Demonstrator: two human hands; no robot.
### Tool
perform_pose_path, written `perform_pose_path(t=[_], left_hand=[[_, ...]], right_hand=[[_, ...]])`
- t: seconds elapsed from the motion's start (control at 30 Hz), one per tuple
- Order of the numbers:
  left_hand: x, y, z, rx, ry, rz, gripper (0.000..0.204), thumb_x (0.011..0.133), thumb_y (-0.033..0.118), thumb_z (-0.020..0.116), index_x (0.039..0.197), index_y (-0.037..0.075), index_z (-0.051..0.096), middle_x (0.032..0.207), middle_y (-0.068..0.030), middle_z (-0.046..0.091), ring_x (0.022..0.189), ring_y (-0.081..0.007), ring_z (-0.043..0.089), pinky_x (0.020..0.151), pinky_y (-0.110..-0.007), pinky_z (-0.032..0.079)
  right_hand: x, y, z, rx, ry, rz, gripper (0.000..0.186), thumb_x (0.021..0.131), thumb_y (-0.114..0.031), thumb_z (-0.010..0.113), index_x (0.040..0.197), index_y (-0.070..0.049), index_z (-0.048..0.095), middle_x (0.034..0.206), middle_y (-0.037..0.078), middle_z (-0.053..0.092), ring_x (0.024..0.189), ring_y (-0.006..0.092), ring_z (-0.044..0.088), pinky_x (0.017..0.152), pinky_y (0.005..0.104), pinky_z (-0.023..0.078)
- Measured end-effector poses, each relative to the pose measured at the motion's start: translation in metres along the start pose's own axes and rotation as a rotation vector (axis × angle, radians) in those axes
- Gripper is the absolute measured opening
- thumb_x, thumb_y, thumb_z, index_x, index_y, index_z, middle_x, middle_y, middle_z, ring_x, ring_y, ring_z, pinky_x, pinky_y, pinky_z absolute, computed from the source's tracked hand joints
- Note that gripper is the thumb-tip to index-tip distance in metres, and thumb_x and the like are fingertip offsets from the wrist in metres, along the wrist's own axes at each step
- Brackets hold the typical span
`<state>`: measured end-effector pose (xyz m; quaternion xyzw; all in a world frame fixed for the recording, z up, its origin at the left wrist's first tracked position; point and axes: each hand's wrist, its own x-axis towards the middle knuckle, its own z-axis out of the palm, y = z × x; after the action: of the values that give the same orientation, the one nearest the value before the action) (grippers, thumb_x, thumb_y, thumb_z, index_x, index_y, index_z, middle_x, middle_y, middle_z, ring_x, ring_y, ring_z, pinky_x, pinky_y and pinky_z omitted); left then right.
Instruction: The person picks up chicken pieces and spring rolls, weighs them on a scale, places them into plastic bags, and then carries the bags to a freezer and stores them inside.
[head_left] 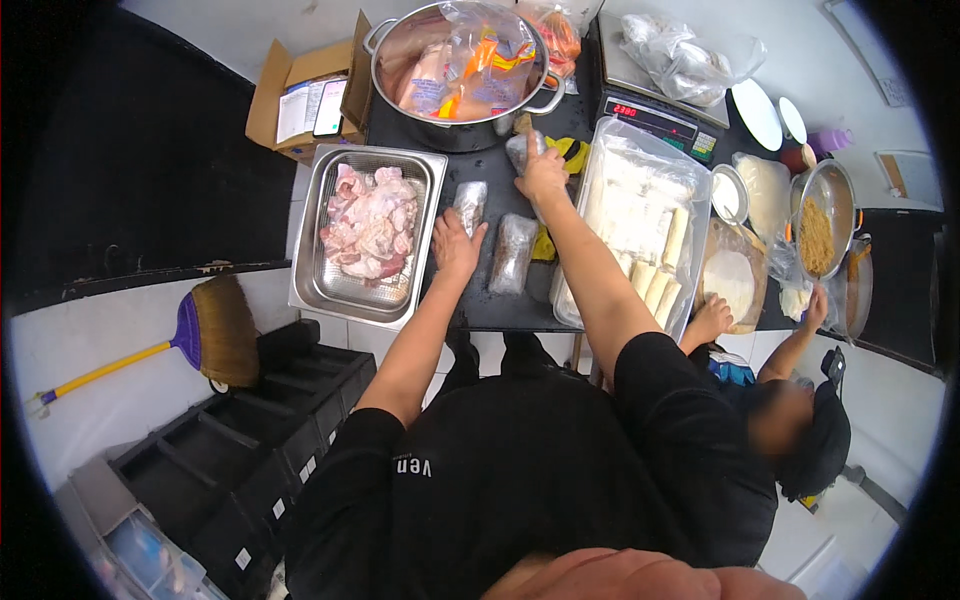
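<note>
My left hand [458, 248] rests on the near end of a plastic-wrapped roll [470, 200], its fingers apart. My right hand [544, 174] reaches farther forward with the index finger stretched out, touching or right beside another wrapped roll [517, 150]; the other fingers are partly hidden. A third, darker wrapped roll [513, 253] lies between my forearms on the black table. To the left of my left hand is a steel pan [437, 190] with a perforated insert and pieces of raw meat [370, 222]. Yellow-and-black material [568, 155] shows beside my right wrist.
A large pot [455, 122] with bagged meat stands at the back, beside an open cardboard box [270, 95]. Right of my arm sit a plastic tub of pale rolls [640, 220] and a digital scale [655, 125]. A co-worker [795, 420] handles dough on a round board [748, 318].
</note>
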<state>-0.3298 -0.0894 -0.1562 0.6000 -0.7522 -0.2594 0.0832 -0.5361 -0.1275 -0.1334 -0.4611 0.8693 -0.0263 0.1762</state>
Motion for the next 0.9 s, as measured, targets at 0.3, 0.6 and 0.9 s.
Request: perform_pose_path(t=[0.3, 0.6, 0.9], left_hand=[[-0.063, 0.051, 0.008, -0.03, -0.271, 0.23, 0.097, 0.074, 0.03, 0.074, 0.139, -0.012, 0.014, 0.124, -0.0299, 0.039, 0.109, -0.0454, 0.045, 0.093, -0.049, 0.041], [-0.046, 0.03, 0.028, -0.092, 0.096, 0.264, 0.09, 0.075, 0.024, 0.073, 0.137, -0.013, 0.018, 0.113, -0.0307, 0.043, 0.103, -0.0458, 0.046, 0.089, -0.05, 0.041], [-0.042, 0.04, 0.042, -0.033, 0.221, 0.38, 0.082, 0.082, 0.023, 0.067, 0.141, -0.009, 0.02, 0.143, -0.0295, 0.023, 0.128, -0.049, 0.027, 0.106, -0.053, 0.026]], right_hand=[[-0.02, -0.004, -0.009, 0.111, -0.141, -0.031, 0.111, 0.069, -0.036, 0.08, 0.15, -0.022, 0.006, 0.132, 0.022, 0.043, 0.122, 0.0393, 0.045, 0.096, 0.0533, 0.041], [-0.02, 0.003, 0.012, 0.237, -0.019, 0.013, 0.108, 0.067, -0.05, 0.076, 0.147, -0.005, 0.018, 0.123, 0.029, 0.05, 0.113, 0.0422, 0.051, 0.095, 0.0455, 0.045], [-0.011, 0.001, 0.0, 0.323, -0.25, 0.243, 0.112, 0.074, -0.056, 0.07, 0.149, -0.013, -0.002, 0.141, 0.024, 0.034, 0.127, 0.0414, 0.038, 0.101, 0.0485, 0.038]])
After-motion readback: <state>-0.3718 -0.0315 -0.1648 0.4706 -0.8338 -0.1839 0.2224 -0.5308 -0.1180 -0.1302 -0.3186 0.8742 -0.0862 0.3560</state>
